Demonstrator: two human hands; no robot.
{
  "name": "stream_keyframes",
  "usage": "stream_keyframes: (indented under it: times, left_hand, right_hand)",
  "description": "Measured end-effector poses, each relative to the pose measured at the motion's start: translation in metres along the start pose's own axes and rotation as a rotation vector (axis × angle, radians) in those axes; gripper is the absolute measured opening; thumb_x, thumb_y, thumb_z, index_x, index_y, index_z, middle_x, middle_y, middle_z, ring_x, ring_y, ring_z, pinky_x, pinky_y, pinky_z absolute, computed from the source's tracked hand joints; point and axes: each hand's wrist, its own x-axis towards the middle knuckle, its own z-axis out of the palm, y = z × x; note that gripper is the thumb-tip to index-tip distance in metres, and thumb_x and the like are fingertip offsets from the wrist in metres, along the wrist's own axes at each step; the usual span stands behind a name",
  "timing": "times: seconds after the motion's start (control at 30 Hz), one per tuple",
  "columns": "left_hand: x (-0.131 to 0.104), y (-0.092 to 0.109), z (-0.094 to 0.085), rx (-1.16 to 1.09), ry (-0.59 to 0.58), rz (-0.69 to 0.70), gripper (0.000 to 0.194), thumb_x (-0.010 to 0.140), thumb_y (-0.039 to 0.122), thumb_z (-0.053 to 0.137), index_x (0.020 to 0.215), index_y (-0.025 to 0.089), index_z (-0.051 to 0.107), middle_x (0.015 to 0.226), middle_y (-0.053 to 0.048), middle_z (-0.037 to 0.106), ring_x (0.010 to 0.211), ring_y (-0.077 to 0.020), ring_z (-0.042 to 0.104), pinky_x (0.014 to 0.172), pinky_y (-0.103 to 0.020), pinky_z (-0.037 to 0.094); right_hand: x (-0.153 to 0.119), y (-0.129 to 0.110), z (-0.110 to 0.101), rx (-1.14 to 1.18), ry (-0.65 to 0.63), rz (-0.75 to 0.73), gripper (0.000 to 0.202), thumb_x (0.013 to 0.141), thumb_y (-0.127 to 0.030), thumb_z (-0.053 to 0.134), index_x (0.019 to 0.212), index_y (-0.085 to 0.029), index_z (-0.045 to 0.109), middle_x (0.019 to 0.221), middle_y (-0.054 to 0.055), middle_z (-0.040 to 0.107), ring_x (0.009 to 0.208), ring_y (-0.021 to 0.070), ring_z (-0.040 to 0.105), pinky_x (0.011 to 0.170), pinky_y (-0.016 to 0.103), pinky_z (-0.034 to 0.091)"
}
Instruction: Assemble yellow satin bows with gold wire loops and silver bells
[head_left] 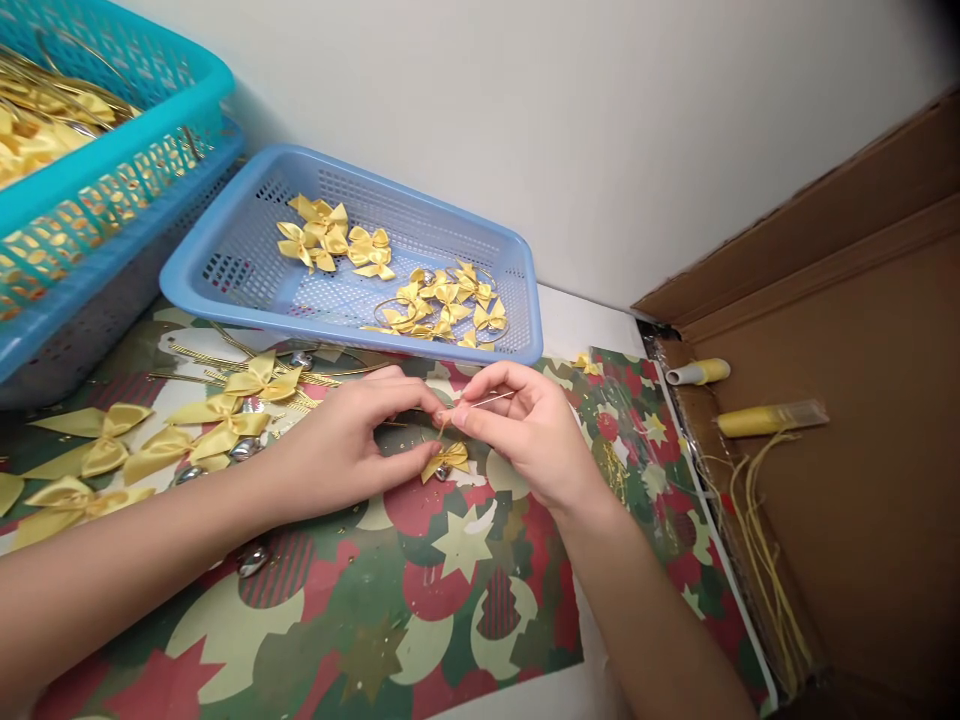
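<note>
A thin needle (491, 399) is pinched between the thumb and index finger of my right hand (529, 430). My left hand (367, 425) meets it at the fingertips, its fingers curled inward; what they grip is too small to make out. A fine yellow thread (444, 428) runs from the fingertips down to a small yellow ribbon bow (450, 458). The left thumb tip lies at that bow's left edge. A small silver bell (442, 473) shows at the bow's middle. The bow is low over the patterned table cover (457, 590).
Several larger bows (109, 440) with silver bells and gold cords lie left, partly behind my left forearm. A blue basket (352, 340) holding bows stands behind; a turquoise basket (217, 85) is stacked at left. Right, a cardboard box (862, 300) borders two yellow tubes (769, 418) and yellow strands (761, 550).
</note>
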Motion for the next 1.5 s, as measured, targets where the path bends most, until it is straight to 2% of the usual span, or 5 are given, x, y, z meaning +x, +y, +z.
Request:
stream_keyframes:
  times: [0.67,0.87,1.07,1.23,1.5]
  left_hand:
    - [0.0042,0.0020,0.0031,0.038,-0.096,-0.011,0.018,0.090,0.030,0.051,0.083,0.021,0.065,0.077,0.000,0.065,0.075,-0.0171,0.056,0.071,-0.027,0.042]
    - [0.0035,0.0019,0.0046,0.070,-0.098,-0.016,0.017,0.090,0.028,0.049,0.084,0.022,0.064,0.077,0.000,0.064,0.078,-0.0183,0.054,0.068,-0.027,0.040]
    - [0.0045,0.0027,0.0037,0.077,-0.100,-0.007,0.014,0.088,0.024,0.050,0.080,0.021,0.061,0.074,0.001,0.062,0.075,-0.0170,0.053,0.067,-0.026,0.039]
    - [0.0028,0.0017,0.0042,0.044,-0.104,-0.018,0.013,0.088,0.026,0.051,0.080,0.020,0.059,0.077,0.001,0.063,0.076,-0.0160,0.055,0.068,-0.025,0.041]
    - [0.0046,0.0073,0.0009,-0.072,-0.121,-0.047,0.008,0.087,0.025,0.053,0.088,0.020,0.060,0.082,0.000,0.070,0.077,-0.0153,0.063,0.072,-0.026,0.046]
  right_hand:
    - [0.0015,0.0028,0.0003,-0.013,0.027,-0.058,0.022,0.066,-0.023,0.077,0.073,-0.021,0.057,0.065,-0.003,0.066,0.062,0.0125,0.066,0.064,0.027,0.056]
    - [0.0030,0.0034,0.0010,-0.055,0.049,-0.075,0.025,0.065,-0.028,0.079,0.072,-0.021,0.056,0.066,-0.004,0.063,0.061,0.0118,0.064,0.062,0.026,0.056]
    - [0.0027,0.0029,0.0019,-0.066,0.067,-0.127,0.022,0.068,-0.026,0.076,0.076,-0.021,0.056,0.074,-0.004,0.060,0.065,0.0098,0.062,0.062,0.024,0.053]
    - [0.0023,0.0036,0.0027,-0.073,0.086,-0.149,0.025,0.068,-0.022,0.075,0.079,-0.022,0.052,0.070,-0.005,0.060,0.063,0.0103,0.061,0.063,0.026,0.053]
    - [-0.0003,0.0001,0.0027,-0.045,0.188,-0.280,0.029,0.067,-0.021,0.074,0.077,-0.023,0.048,0.072,-0.004,0.061,0.068,0.0119,0.063,0.071,0.029,0.056]
